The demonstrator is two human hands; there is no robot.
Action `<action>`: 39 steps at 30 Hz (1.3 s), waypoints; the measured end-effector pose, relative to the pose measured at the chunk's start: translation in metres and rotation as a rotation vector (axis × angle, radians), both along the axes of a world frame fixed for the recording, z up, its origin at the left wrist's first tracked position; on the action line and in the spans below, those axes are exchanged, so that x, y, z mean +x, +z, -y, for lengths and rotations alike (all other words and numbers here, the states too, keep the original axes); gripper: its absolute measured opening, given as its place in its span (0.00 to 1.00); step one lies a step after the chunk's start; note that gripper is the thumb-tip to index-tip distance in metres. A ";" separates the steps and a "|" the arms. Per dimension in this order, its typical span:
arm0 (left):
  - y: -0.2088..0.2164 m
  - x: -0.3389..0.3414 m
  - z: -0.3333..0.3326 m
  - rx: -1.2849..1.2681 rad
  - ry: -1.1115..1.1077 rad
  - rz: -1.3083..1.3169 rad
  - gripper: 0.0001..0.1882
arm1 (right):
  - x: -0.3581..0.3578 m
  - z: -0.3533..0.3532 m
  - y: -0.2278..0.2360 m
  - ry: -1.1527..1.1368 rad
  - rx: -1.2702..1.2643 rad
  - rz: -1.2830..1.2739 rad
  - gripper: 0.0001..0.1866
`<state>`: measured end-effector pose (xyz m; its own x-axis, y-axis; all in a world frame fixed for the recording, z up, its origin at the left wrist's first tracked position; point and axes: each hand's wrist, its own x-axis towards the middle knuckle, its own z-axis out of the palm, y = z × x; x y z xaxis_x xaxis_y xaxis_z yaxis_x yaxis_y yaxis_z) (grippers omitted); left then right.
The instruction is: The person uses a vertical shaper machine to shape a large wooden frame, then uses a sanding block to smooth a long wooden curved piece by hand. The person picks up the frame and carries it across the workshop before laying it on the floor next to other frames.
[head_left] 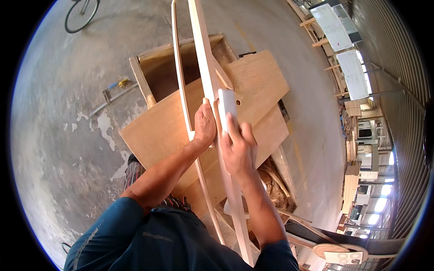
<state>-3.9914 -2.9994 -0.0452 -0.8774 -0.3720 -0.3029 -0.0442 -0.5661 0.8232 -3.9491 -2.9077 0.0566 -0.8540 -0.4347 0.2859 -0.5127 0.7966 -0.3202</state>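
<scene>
A long pale wooden frame crosses in front of me, made of a thick rail (206, 63) and a thinner strip (179, 67) on its left side. My left hand (205, 124) is closed around the thick rail, with its thumb pointing away from me. In my right hand (238, 151) is a white rectangular block (227, 106), held lengthwise against the rail's right side. Motion smears the right fingers and the block a little. The block's underside is hidden. Beneath the frame lies a plywood board (153, 126) with a round hole.
An open wooden box (141, 79) stands under the board's far side. On the concrete floor to the left is a clamp (108, 97). A bicycle wheel (81, 16) shows at the far left. Stacked boards (351, 180) line the right side, and scraps (275, 185) lie below the board.
</scene>
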 end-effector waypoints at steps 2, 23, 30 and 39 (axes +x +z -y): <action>-0.002 0.000 -0.001 0.002 -0.022 -0.007 0.29 | -0.034 0.025 -0.004 0.022 0.016 -0.077 0.26; -0.010 0.006 0.012 -0.026 -0.030 -0.007 0.29 | 0.072 -0.048 0.027 -0.247 -0.402 0.601 0.40; -0.010 0.004 0.008 -0.066 -0.009 -0.002 0.28 | 0.060 -0.047 0.006 -0.326 -0.551 0.740 0.24; -0.009 0.002 0.004 0.049 0.020 -0.016 0.26 | 0.013 -0.035 0.000 -0.245 -0.514 0.771 0.22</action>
<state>-3.9892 -3.0036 -0.0540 -0.8752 -0.3741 -0.3069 -0.0194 -0.6065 0.7948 -3.9364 -2.8726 0.0569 -0.9373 -0.1974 -0.2871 0.1477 0.5213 -0.8405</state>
